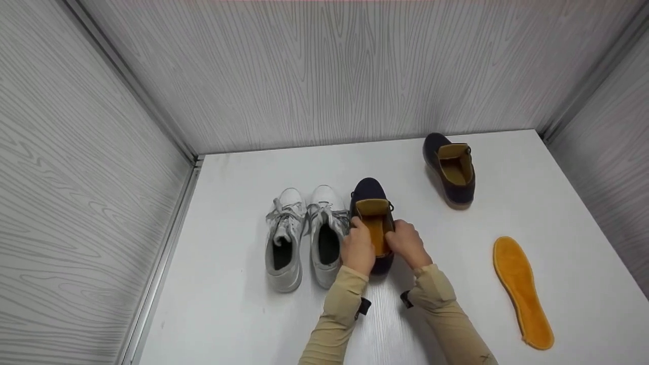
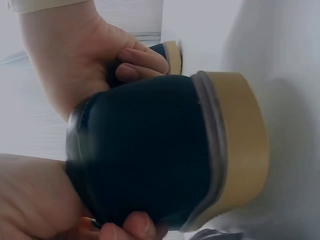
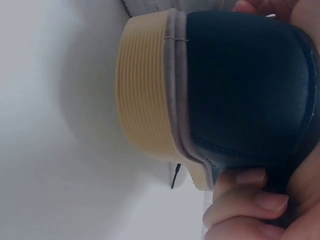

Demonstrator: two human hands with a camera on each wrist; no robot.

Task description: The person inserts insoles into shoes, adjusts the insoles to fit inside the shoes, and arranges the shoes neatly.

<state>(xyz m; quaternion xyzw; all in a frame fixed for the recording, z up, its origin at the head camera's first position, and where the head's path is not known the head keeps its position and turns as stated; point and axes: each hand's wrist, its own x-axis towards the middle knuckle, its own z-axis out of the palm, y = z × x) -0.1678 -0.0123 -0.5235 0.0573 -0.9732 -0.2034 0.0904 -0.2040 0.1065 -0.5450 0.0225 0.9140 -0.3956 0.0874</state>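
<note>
Both hands hold a dark navy shoe [image 1: 368,189] with a tan lining, its toe pointing away from me. The left hand [image 1: 359,247] grips its left side, thumb at the opening. On the opposite side the right hand [image 1: 407,243] grips the rim with its thumb inside and fingers curled against the outer wall. Orange-brown lining shows in the opening between the hands. From the left wrist, the dark heel [image 2: 145,145] and pale sole edge [image 2: 245,140] appear close up. The right wrist view shows the ribbed sole edge [image 3: 145,85] and curled right fingers [image 3: 245,200].
Two white lace-up sneakers, the nearer one [image 1: 324,197] and the farther one [image 1: 285,276], stand just left of the held shoe. A matching navy shoe [image 1: 460,195] stands at the back right. An orange insole [image 1: 522,294] lies at the right. Wood-grain panels [image 1: 324,76] enclose the white table [image 1: 218,253].
</note>
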